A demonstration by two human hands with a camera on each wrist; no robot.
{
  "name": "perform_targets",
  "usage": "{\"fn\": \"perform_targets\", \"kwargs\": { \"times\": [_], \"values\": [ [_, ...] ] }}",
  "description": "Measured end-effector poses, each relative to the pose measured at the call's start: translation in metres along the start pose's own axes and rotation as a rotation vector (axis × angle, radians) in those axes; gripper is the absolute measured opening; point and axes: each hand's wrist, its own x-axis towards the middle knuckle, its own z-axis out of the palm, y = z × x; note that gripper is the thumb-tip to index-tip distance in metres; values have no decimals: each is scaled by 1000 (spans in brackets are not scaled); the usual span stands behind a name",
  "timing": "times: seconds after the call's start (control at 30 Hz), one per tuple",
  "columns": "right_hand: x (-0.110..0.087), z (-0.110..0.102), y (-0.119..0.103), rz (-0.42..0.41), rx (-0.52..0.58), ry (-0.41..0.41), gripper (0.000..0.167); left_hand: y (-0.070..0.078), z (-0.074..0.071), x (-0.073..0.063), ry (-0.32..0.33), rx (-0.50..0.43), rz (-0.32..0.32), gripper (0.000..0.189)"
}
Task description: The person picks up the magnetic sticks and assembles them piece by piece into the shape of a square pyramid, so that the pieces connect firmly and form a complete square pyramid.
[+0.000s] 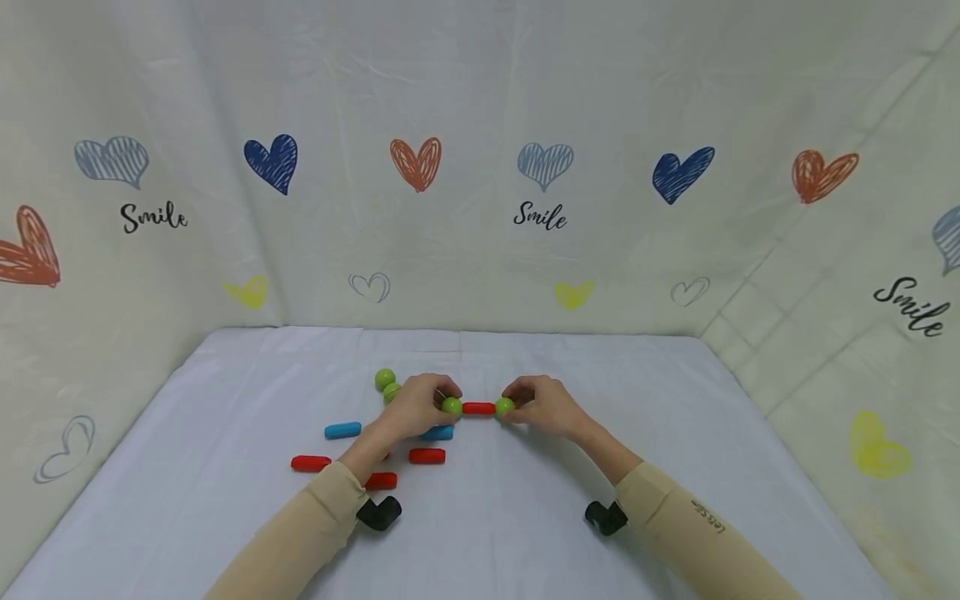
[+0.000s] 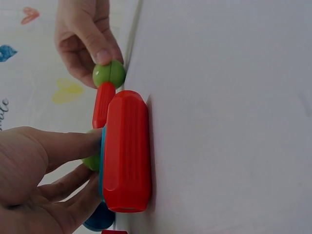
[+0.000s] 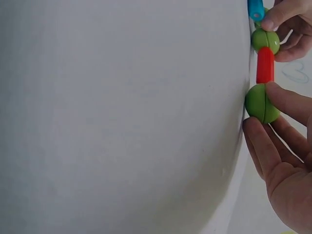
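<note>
Both hands work on a short red rod (image 1: 478,408) with a green ball at each end. My left hand (image 1: 417,406) pinches the left green ball (image 1: 452,407) between thumb and fingers. The right green ball (image 1: 505,407) is pinched by my right hand (image 1: 546,407). In the right wrist view, the red rod (image 3: 265,65) touches both balls, and the near ball (image 3: 262,103) has a seam round it. A nearer red rod (image 2: 127,152) partly hides the left-hand ball in the left wrist view. Under the left hand a blue rod (image 1: 437,433) lies partly covered.
Behind the left hand sit more green balls (image 1: 385,379). To the left and front lie a blue rod (image 1: 342,430) and several red rods (image 1: 311,463), some partly hidden by the left arm. A white cloth (image 1: 510,533) covers the table, and a printed curtain (image 1: 480,250) hangs behind it.
</note>
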Motion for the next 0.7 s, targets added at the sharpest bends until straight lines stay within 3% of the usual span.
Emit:
{"fn": "perform_targets", "kwargs": {
  "times": [0.7],
  "values": [
    [1, -5, -7, -29, -23, -30, 27, 9, -2, 1, 6, 50, 36, 26]
  ]
}}
